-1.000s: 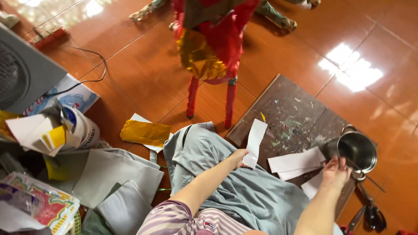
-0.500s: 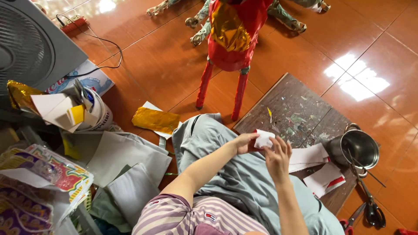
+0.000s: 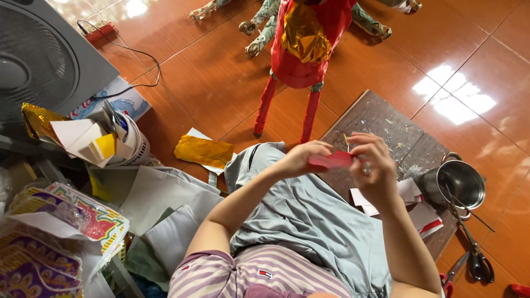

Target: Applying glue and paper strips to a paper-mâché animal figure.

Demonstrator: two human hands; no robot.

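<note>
Left hand [image 3: 302,158] and right hand [image 3: 371,164], fingers pinching flat red paper strip [image 3: 331,160], above scuffed dark board [image 3: 381,124]

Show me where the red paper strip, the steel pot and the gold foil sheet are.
red paper strip [image 3: 330,160], head view, middle of strip.
steel pot [image 3: 476,189], head view, right rim.
gold foil sheet [image 3: 203,150], head view, centre.

Just one cam, on my head, looking steeply down past my lap to the floor. My hands sit approx mid-frame and close: left hand [image 3: 301,159], right hand [image 3: 374,168], forearms running in from the bottom edge. The view tilts fwd enough that the top edge catches the red figure [image 3: 306,52] standing beyond my knees. Fan [image 3: 38,60] is at the far upper left, pot [image 3: 459,184] at the right, so it's a wide angle. No 2nd view, nothing shared.
</note>
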